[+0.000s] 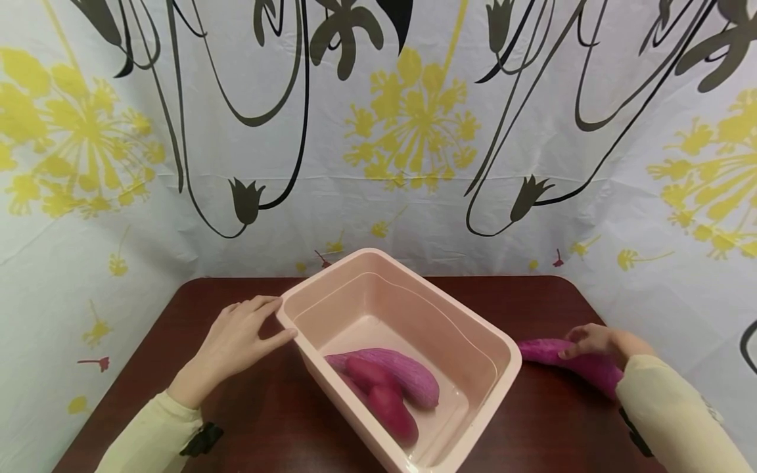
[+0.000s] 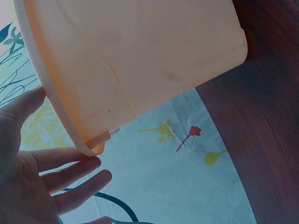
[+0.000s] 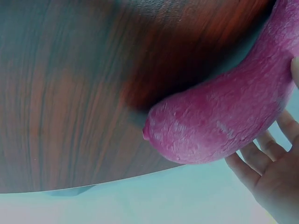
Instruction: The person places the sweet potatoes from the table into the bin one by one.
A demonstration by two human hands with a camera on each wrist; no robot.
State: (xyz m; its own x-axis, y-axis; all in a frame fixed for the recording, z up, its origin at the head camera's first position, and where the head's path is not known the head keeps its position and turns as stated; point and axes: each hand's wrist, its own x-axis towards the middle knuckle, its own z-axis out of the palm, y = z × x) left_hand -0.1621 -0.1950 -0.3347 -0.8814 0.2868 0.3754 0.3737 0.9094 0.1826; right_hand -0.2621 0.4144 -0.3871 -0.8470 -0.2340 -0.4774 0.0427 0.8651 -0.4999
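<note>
A pale pink plastic bin (image 1: 408,281) stands diagonally on the dark table, open side up. In it lie a long purple sweet potato (image 1: 408,374) and reddish sweet potatoes (image 1: 390,410), partly overlapping. My left hand (image 1: 239,335) touches the bin's left corner, thumb and forefinger at the rim on either side of it; the left wrist view shows the fingers (image 2: 77,170) fairly straight. To the right of the bin, my right hand (image 1: 600,345) grips another long, curved purple sweet potato (image 3: 219,116) across its middle, thumb and fingers on opposite sides. The palm hides part of it in the head view.
The dark red-brown wooden table (image 1: 254,407) has rounded far corners. Behind it and along both sides hangs a white patterned cloth (image 1: 367,217) with yellow and grey flowers. Dark straps (image 1: 202,440) sit around the sleeved wrists.
</note>
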